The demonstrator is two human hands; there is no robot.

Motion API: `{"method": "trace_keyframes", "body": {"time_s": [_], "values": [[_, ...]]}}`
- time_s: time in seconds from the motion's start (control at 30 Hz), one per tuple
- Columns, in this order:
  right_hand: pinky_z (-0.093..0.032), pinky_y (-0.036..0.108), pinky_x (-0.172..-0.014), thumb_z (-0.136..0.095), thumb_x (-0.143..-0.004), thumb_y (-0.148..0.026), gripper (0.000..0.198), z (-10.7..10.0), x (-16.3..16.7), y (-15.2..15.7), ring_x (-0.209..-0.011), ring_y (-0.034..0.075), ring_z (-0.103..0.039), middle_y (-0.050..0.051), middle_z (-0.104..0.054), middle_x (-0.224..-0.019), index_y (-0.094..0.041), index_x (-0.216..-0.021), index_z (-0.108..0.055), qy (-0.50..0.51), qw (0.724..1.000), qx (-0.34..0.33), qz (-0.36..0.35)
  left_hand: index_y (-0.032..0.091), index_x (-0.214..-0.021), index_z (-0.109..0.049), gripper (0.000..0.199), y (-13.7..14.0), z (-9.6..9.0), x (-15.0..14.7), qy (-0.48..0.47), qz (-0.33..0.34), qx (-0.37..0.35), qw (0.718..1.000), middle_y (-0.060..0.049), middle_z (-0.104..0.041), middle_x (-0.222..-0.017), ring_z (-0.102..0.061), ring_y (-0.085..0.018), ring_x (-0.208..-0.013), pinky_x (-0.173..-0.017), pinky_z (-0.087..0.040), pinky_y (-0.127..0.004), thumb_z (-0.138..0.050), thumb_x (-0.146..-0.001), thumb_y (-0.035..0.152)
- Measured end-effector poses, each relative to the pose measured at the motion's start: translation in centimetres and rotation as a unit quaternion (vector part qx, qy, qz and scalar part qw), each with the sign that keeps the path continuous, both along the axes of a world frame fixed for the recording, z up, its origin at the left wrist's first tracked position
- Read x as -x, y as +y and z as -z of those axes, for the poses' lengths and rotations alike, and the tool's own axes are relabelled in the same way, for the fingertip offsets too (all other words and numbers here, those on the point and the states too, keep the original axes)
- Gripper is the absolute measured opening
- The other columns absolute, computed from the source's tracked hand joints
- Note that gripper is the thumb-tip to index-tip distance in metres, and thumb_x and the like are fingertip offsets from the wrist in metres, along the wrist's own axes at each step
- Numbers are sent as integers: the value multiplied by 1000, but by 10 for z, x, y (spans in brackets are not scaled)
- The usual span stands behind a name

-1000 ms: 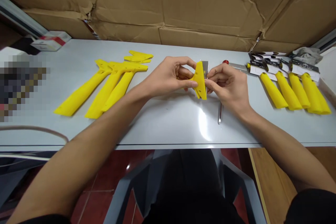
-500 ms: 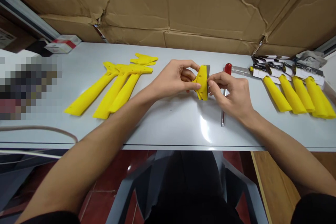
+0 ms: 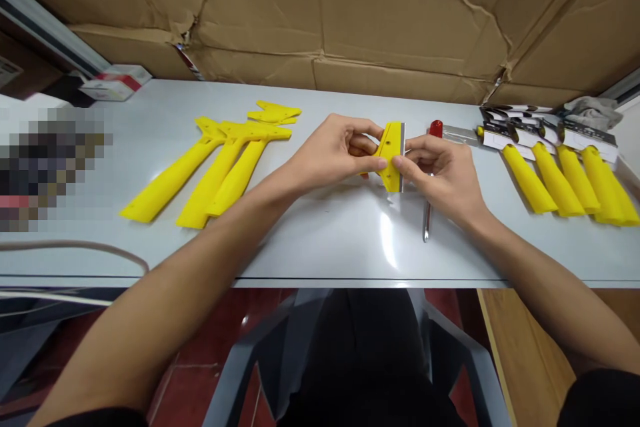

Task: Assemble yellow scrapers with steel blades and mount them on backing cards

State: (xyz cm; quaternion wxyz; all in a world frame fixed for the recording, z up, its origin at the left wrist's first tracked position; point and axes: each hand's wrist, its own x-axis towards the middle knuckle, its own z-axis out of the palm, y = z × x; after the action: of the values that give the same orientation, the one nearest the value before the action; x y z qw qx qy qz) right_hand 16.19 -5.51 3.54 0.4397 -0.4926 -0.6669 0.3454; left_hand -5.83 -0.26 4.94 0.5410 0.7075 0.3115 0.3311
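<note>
My left hand (image 3: pixel 340 150) is closed on a yellow plastic scraper (image 3: pixel 393 147), thumb on its front and fingers behind. A thin grey metal blade (image 3: pixel 403 157) runs along the scraper's right edge, and small holes show in its face. My right hand (image 3: pixel 443 170) pinches that edge, its thumb pressed on the yellow plastic and its fingers behind. Beneath the right hand lies a screwdriver with a red handle (image 3: pixel 437 127); the hand hides the middle of its shaft (image 3: pixel 427 227).
Several yellow scraper handles (image 3: pixel 167 183) lie at the left, near loose yellow head pieces (image 3: pixel 275 112). At the right are several yellow handles (image 3: pixel 543 177) with metal blades and black-and-white card sleeves (image 3: pixel 587 140). Cardboard (image 3: pixel 400 20) stands along the back; a cable (image 3: pixel 75 245) crosses the left.
The scraper has turned so its face and blade edge show more. My right thumb has moved from beside the blade onto the yellow plastic.
</note>
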Motion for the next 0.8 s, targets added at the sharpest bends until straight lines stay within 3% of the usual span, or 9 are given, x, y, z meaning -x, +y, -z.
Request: {"method": "trace_keyframes", "body": {"time_s": [0.1, 0.23, 0.53, 0.67, 0.8], "values": [[-50, 15, -62, -83, -82, -62, 55, -3, 1, -2, -69, 4, -64, 5, -71, -82, -10, -99, -74, 1, 1000, 3, -4, 15, -107, -76, 36, -5, -5, -2, 11, 19, -24, 999, -6, -82, -97, -80, -18, -87, -69, -62, -24, -88, -82, 38], [-51, 16, -63, -83, -82, -65, 58, -4, 2, -5, -67, 4, -60, 4, -69, -78, -11, -100, -76, 17, 1000, -8, -2, 17, -108, -76, 39, -10, -11, -3, 35, 38, -55, 997, -5, -81, -95, -76, -14, -76, -67, -61, -22, -85, -88, 49], [-59, 15, -64, -81, -82, -67, 62, -10, -6, 3, -77, 7, -70, 8, -75, -98, -10, -107, -78, 25, 997, 29, -63, 14, -89, -78, 45, -8, -16, -1, 55, 13, -21, 998, -4, -76, -76, -69, -12, -65, -56, -52, -21, -93, -78, 55], [-57, 13, -57, -82, -81, -66, 58, -11, -7, 2, -61, 4, -64, 5, -71, -80, -10, -97, -77, 26, 998, 9, -60, 14, -85, -76, 42, -9, -18, -1, 54, 0, -23, 998, -4, -75, -74, -69, -12, -64, -55, -50, -21, -90, -81, 53], [-56, 16, -55, -82, -79, -70, 61, -5, -2, -2, -59, 6, -63, 3, -67, -73, -11, -94, -76, 58, 998, -8, -11, 15, -79, -73, 39, -11, -19, -1, 56, 0, -45, 997, -4, -75, -72, -70, -12, -65, -55, -49, -20, -86, -86, 51]]}}
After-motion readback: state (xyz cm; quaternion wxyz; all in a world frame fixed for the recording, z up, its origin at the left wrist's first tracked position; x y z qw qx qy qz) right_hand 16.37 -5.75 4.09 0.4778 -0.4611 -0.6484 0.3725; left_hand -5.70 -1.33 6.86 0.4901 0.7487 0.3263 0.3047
